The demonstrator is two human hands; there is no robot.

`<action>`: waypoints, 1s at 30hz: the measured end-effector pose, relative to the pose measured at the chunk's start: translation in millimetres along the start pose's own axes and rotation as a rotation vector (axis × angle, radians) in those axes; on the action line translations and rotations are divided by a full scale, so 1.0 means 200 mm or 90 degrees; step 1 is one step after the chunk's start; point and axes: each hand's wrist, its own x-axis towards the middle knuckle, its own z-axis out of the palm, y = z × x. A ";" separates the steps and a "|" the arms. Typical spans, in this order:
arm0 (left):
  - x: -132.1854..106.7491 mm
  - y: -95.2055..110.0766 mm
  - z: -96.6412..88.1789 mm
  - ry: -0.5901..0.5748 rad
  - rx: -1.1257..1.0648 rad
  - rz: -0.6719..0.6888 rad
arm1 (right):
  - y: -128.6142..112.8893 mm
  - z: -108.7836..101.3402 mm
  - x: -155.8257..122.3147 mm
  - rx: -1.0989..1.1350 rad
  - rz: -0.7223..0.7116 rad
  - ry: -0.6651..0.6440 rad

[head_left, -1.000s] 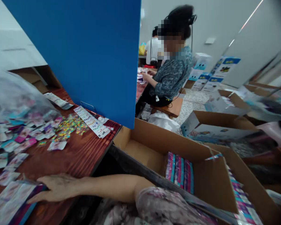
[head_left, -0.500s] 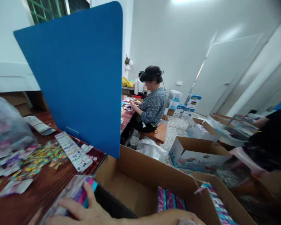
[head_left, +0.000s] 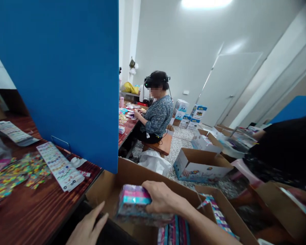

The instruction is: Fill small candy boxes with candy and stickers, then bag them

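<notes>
My right hand (head_left: 162, 197) grips a plastic-wrapped pack of small boxes (head_left: 134, 200) striped pink, purple and light blue. The pack is over the open cardboard carton (head_left: 104, 185), slightly blurred. Below it, similar striped packs (head_left: 173, 233) stand in the carton's near right part. My left hand (head_left: 89, 226) is by the carton's near left side, its fingers apart and nothing in them. The bottom of the left hand is cut off by the frame.
On the dark red table (head_left: 28, 217) lie sticker sheets (head_left: 61, 165) and small yellow-green packets (head_left: 22, 173). A blue divider (head_left: 73, 85) rises from it. More cartons (head_left: 201, 166) stand on the floor. One co-worker (head_left: 158, 109) sits on a bench; another person (head_left: 290, 146) is at right.
My right hand has carried the wrapped pack from the table edge rightward over the carton. My left hand has come into clearer view beside the carton. The camera has turned right.
</notes>
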 end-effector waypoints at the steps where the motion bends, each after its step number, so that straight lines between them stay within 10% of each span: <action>1: -0.01 0.02 0.02 -0.011 0.022 0.029 | 0.06 0.03 0.02 -0.014 0.044 -0.020; 6: -0.10 0.19 0.12 -0.154 0.181 0.252 | 0.22 0.34 0.14 -0.141 0.083 -0.072; 17: -0.14 0.26 0.06 -0.279 0.165 0.186 | 0.28 0.85 0.22 -0.172 -0.178 -0.190; 30: -0.14 0.25 0.06 -0.297 0.145 0.186 | 0.33 0.84 0.26 -0.127 -0.362 -0.154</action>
